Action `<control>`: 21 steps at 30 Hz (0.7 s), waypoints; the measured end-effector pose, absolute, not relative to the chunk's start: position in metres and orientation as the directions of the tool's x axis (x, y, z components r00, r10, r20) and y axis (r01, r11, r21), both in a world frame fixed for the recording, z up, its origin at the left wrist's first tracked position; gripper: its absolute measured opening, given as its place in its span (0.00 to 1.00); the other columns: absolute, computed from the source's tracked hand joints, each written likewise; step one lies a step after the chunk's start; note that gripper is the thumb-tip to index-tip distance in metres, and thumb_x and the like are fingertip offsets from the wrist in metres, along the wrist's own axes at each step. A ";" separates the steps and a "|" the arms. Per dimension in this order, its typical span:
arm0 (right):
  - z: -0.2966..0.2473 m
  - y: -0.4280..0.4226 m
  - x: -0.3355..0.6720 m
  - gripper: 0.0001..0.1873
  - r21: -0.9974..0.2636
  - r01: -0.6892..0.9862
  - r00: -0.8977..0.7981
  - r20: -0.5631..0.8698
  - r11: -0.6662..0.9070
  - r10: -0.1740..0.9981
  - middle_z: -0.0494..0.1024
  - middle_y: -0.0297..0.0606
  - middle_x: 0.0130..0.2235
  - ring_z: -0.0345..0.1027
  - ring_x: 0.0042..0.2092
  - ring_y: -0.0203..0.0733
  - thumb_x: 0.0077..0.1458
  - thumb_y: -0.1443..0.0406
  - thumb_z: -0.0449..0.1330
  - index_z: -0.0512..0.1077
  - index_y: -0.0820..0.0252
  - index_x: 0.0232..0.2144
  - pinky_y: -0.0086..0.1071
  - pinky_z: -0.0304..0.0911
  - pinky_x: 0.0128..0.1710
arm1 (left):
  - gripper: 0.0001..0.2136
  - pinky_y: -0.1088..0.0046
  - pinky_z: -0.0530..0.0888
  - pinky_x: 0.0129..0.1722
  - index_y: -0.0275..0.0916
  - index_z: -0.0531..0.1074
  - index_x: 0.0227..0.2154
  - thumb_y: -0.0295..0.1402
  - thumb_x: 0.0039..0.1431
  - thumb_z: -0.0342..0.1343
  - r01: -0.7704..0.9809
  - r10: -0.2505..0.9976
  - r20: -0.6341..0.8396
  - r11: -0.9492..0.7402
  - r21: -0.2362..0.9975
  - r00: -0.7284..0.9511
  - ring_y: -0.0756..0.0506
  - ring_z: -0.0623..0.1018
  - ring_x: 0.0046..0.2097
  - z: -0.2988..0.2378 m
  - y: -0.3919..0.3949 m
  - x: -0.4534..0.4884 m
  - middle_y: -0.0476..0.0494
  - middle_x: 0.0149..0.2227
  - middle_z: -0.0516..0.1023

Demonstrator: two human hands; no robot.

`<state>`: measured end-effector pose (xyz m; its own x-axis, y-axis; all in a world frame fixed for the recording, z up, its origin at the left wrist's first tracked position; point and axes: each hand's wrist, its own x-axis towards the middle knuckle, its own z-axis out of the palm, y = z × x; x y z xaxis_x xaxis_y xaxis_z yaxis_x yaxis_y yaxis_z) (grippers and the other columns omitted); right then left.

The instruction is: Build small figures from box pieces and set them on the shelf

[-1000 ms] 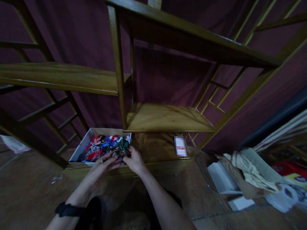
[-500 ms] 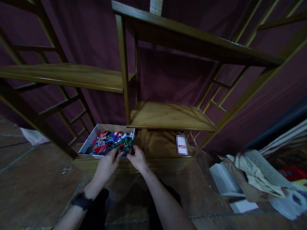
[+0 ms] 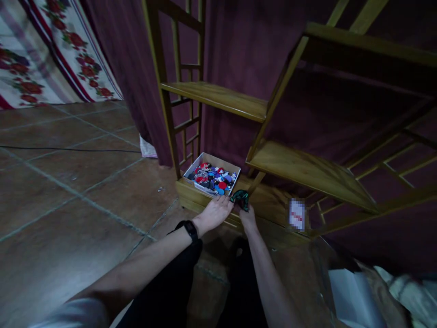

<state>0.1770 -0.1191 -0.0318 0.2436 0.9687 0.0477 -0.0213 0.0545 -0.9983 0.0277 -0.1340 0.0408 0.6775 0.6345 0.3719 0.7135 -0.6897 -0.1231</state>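
A dark green-and-black patterned piece (image 3: 241, 198) is held up just off the front right corner of a shallow white box; its exact kind I cannot make out. My right hand (image 3: 247, 216) is closed on its lower right side. My left hand (image 3: 217, 212), with a black watch on the wrist, has its fingertips closed at the piece's left edge. The box (image 3: 204, 188) sits on the unit's low bottom board and holds many small flat pieces (image 3: 213, 176) in red, blue, purple, black and white.
A wooden shelf unit (image 3: 221, 96) with stepped boards and lattice sides stands before a dark maroon curtain (image 3: 225, 45). A blurred white-and-red card (image 3: 297, 215) stands at right on the bottom board. An open white box (image 3: 355, 296) and cloths lie on the floor at lower right.
My view has turned left. Both hands have moved the green-and-black piece from over the box to beyond its front right corner, showing more of the box's contents.
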 end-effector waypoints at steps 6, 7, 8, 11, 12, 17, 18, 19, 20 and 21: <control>-0.025 -0.152 0.180 0.20 -0.996 -0.076 0.224 0.032 0.051 0.974 0.78 0.40 0.39 0.70 0.40 0.44 0.40 0.62 0.63 0.72 0.61 0.39 0.41 0.63 0.45 | 0.10 0.65 0.64 0.43 0.32 0.67 0.40 0.23 0.60 0.43 0.669 0.590 0.360 -0.728 -0.150 0.723 0.43 0.71 0.43 0.043 -0.157 0.019 0.36 0.38 0.72; -0.024 -0.157 0.180 0.21 -0.995 -0.081 0.219 0.038 0.057 0.975 0.77 0.40 0.40 0.70 0.40 0.44 0.39 0.62 0.63 0.72 0.60 0.40 0.41 0.63 0.45 | 0.10 0.65 0.64 0.43 0.32 0.68 0.40 0.23 0.60 0.42 0.663 0.584 0.358 -0.732 -0.154 0.728 0.43 0.71 0.42 0.044 -0.160 0.017 0.37 0.37 0.73; -0.023 -0.161 0.181 0.22 -0.994 -0.090 0.213 0.043 0.063 0.976 0.77 0.40 0.40 0.70 0.40 0.44 0.39 0.63 0.64 0.71 0.60 0.40 0.40 0.63 0.45 | 0.10 0.66 0.64 0.42 0.32 0.68 0.40 0.24 0.60 0.42 0.656 0.577 0.357 -0.738 -0.157 0.735 0.43 0.72 0.42 0.044 -0.164 0.016 0.37 0.36 0.73; -0.021 -0.174 0.181 0.23 -0.984 -0.169 0.205 0.026 0.062 0.978 0.77 0.38 0.40 0.71 0.40 0.42 0.37 0.64 0.65 0.70 0.58 0.41 0.39 0.64 0.45 | 0.11 0.66 0.65 0.42 0.32 0.67 0.42 0.23 0.60 0.42 0.626 0.543 0.355 -0.759 -0.181 0.761 0.44 0.72 0.41 0.046 -0.172 0.015 0.38 0.36 0.73; -0.020 -0.178 0.181 0.23 -0.976 -0.210 0.198 0.013 0.056 0.980 0.77 0.38 0.40 0.71 0.40 0.42 0.37 0.64 0.65 0.70 0.58 0.40 0.39 0.64 0.45 | 0.12 0.66 0.65 0.42 0.32 0.66 0.44 0.23 0.60 0.42 0.614 0.529 0.355 -0.765 -0.193 0.771 0.44 0.72 0.42 0.047 -0.175 0.014 0.37 0.37 0.73; -0.014 -0.194 0.182 0.20 -0.935 -0.355 0.142 -0.021 0.031 0.990 0.78 0.37 0.40 0.71 0.41 0.42 0.37 0.65 0.65 0.71 0.56 0.38 0.39 0.65 0.45 | 0.13 0.65 0.64 0.45 0.33 0.65 0.47 0.23 0.61 0.42 0.576 0.472 0.373 -0.779 -0.249 0.799 0.44 0.71 0.46 0.055 -0.189 0.013 0.36 0.43 0.72; -0.014 -0.196 0.183 0.20 -0.931 -0.364 0.144 -0.017 0.037 0.989 0.78 0.36 0.40 0.71 0.41 0.42 0.37 0.66 0.66 0.71 0.56 0.37 0.39 0.65 0.45 | 0.13 0.65 0.64 0.46 0.33 0.65 0.47 0.24 0.61 0.42 0.572 0.463 0.380 -0.781 -0.253 0.801 0.44 0.71 0.47 0.055 -0.192 0.013 0.36 0.44 0.72; -0.014 -0.198 0.183 0.19 -0.927 -0.371 0.152 -0.014 0.044 0.988 0.78 0.36 0.40 0.71 0.41 0.42 0.36 0.66 0.66 0.71 0.55 0.36 0.39 0.65 0.45 | 0.13 0.64 0.64 0.47 0.33 0.65 0.47 0.24 0.61 0.42 0.568 0.457 0.386 -0.783 -0.253 0.801 0.44 0.70 0.47 0.055 -0.193 0.013 0.35 0.45 0.72; -0.014 -0.199 0.183 0.19 -0.925 -0.377 0.165 -0.014 0.050 0.986 0.77 0.35 0.40 0.71 0.41 0.42 0.36 0.66 0.66 0.71 0.55 0.36 0.39 0.65 0.44 | 0.13 0.64 0.64 0.47 0.33 0.65 0.47 0.24 0.61 0.42 0.566 0.454 0.390 -0.786 -0.249 0.801 0.44 0.70 0.48 0.055 -0.195 0.012 0.35 0.46 0.71; -0.015 -0.200 0.184 0.19 -0.923 -0.382 0.181 -0.018 0.053 0.983 0.77 0.35 0.40 0.71 0.41 0.41 0.35 0.66 0.66 0.71 0.55 0.35 0.39 0.65 0.44 | 0.13 0.64 0.64 0.48 0.33 0.66 0.46 0.24 0.60 0.43 0.566 0.455 0.391 -0.788 -0.241 0.800 0.44 0.70 0.48 0.054 -0.196 0.012 0.35 0.47 0.71</control>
